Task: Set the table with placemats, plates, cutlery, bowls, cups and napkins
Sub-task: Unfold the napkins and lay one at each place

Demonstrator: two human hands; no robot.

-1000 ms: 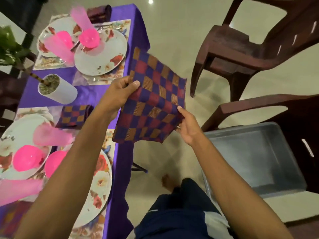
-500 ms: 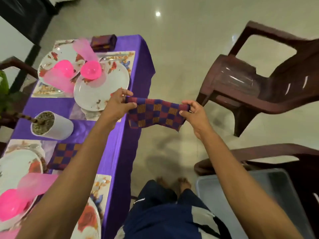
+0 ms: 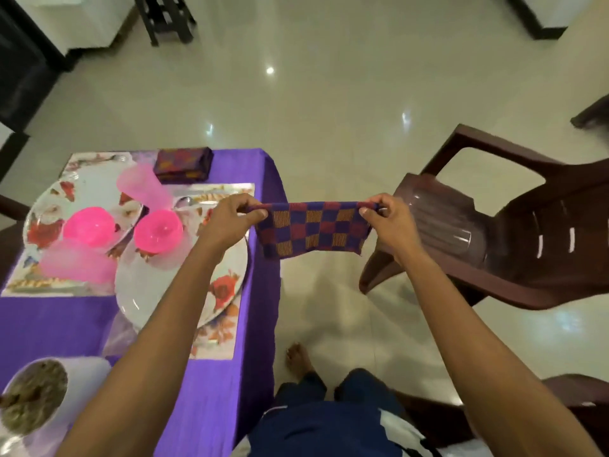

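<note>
Napkin (image 3: 313, 230), open a second ago, now hangs folded into a band beyond the table (image 3: 214, 374) edge, left hand (image 3: 230, 222) and right hand (image 3: 389, 222) each pinching a top corner; probably nearly ready to place.

Both forearms are bare from the bottom edge up to the wrists, no sleeves, no watch, no bands. The left hand (image 3: 230, 222) shows no ring on the fingers visible, and the right hand (image 3: 390, 222) is just as plain, short nails catching the light. Down near the bottom edge, dark navy trousers (image 3: 316, 420), with a white patch (image 3: 400, 433) on the garment at the right, edged by a black stripe. One bare foot (image 3: 298, 359) pokes out on the pale floor, toes uncovered.
</note>
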